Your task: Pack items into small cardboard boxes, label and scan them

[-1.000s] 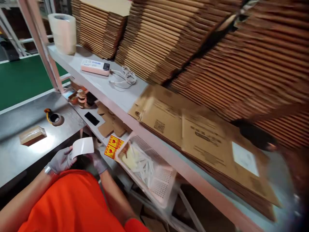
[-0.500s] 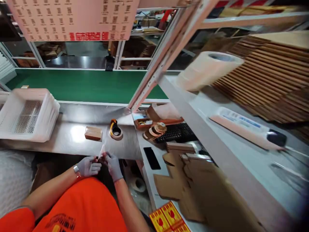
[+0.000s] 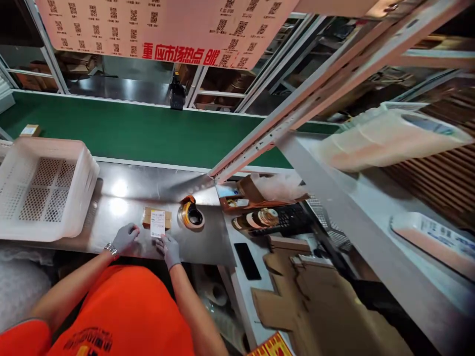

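A small brown cardboard box (image 3: 147, 217) lies on the metal bench. Across its front hangs a white printed label (image 3: 158, 225), its lower end past the box's near edge. My right hand (image 3: 169, 249), in a thin grey glove, pinches the label's lower edge with its fingertips. Left of the box is my left hand (image 3: 126, 238), also gloved, with fingers loosely bent and slightly apart; no object shows in it, and it does not touch the box. Right of the box, a tape dispenser (image 3: 191, 213) with an orange-yellow handle rests on the bench.
White plastic baskets (image 3: 79, 198) stand stacked at left. A green conveyor belt (image 3: 148, 133) runs behind the metal bench (image 3: 122, 173). At right are a phone (image 3: 247, 261), a bottle (image 3: 256, 219), a keyboard (image 3: 289, 216) and flattened cardboard (image 3: 326, 301). A slanted metal post (image 3: 282, 126) rises beside the shelf.
Both hands have moved forward from the bench edge and apart. The label, earlier held up between them, now lies against the box in my right hand. The view has shifted.
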`<state>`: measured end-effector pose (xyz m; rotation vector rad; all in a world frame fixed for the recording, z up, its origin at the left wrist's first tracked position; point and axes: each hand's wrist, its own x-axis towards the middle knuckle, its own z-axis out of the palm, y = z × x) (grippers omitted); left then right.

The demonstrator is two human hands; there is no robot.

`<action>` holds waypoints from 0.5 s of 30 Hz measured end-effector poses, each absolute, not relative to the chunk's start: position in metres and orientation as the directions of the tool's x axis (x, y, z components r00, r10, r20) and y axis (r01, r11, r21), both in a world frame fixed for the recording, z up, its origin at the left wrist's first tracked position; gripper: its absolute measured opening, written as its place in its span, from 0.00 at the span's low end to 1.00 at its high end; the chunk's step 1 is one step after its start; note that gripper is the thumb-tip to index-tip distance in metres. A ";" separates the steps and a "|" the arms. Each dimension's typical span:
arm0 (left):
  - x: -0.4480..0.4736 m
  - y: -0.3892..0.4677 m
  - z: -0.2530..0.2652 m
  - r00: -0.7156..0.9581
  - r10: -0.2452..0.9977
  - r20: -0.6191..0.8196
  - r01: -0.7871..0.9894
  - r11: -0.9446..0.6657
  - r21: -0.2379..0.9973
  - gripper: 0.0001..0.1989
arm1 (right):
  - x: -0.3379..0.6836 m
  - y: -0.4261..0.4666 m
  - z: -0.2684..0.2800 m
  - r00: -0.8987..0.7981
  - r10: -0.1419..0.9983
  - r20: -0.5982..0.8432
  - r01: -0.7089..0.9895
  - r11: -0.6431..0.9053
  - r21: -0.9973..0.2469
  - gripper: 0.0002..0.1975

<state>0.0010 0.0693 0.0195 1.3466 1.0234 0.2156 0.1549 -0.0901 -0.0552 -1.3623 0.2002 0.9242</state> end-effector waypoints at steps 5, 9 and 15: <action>0.058 0.104 0.013 0.732 0.627 -0.268 0.435 -0.127 0.891 0.02 | 0.153 -0.077 -0.070 0.624 0.373 -0.686 -0.726 -0.048 -0.686 0.27; 0.100 0.118 0.001 0.895 0.404 -0.187 0.425 -0.652 0.628 0.08 | 0.157 -0.071 -0.076 0.612 0.328 -0.719 -0.752 -0.041 -0.658 0.26; 0.129 0.124 -0.024 0.977 0.106 -0.183 0.168 -0.915 0.366 0.07 | 0.162 -0.069 -0.083 0.596 0.320 -0.737 -0.766 -0.050 -0.641 0.22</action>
